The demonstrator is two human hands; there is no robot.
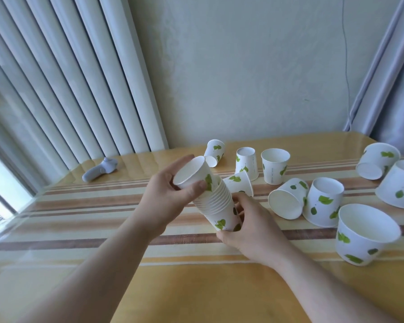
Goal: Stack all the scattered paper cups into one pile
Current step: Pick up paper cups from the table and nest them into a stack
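Observation:
A tilted stack of white paper cups with green leaves [219,206] is held above the table's middle, mouth toward me and to the left. My right hand [250,231] grips its lower end. My left hand [170,194] holds the top cup [193,172], which sits partly inside the stack. Loose cups lie around: one on its side behind the stack [239,183], one tipped at the back [215,151], an upside-down one [246,163], an upright one [275,165], several more on the right [324,201], and a near upright cup [364,234].
The table carries a yellow and brown striped cloth [103,220] under a clear cover. A grey handheld controller [99,170] lies at the back left. Vertical blinds [68,89] and a window stand to the left, a pale wall behind.

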